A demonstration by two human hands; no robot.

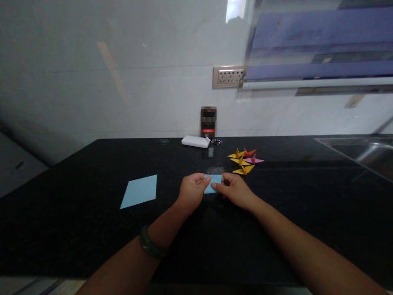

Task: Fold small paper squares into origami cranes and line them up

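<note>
Two hands meet at the middle of the frame over a black counter (92, 237). The left hand (192, 191), on the arm with a dark wristband (150, 244), pinches the left end of a small folded piece of light blue paper (214, 181) between thumb and fingers. The right hand (235, 189) grips the right end the same way, with its fingertips pressed along the lower edge. The paper sits between them, low over the counter; I cannot tell whether it touches the stone.

Left of centre, a flat blue sheet (139, 191) lies on the counter, well apart from the hands. Just above and to the right of the hands is a cluster of folded paper birds (244, 160) in yellow, orange and pink. Further back near the wall are a white box (195, 141) and an upright dark object (208, 121). A wall socket (229, 76) shows in the upper middle, and a steel sink (362, 153) at the right edge.

As I judge it, the main risk is a crooked crease. Both grips are at the ends, so if one hand pulls harder or the edges slip out of line, the fold would set off-square. Thin paper pinched this tightly could also tear at a corner or pick up a stray wrinkle. The birds are near the right hand, and a wide sweep of that wrist could knock them.
</note>
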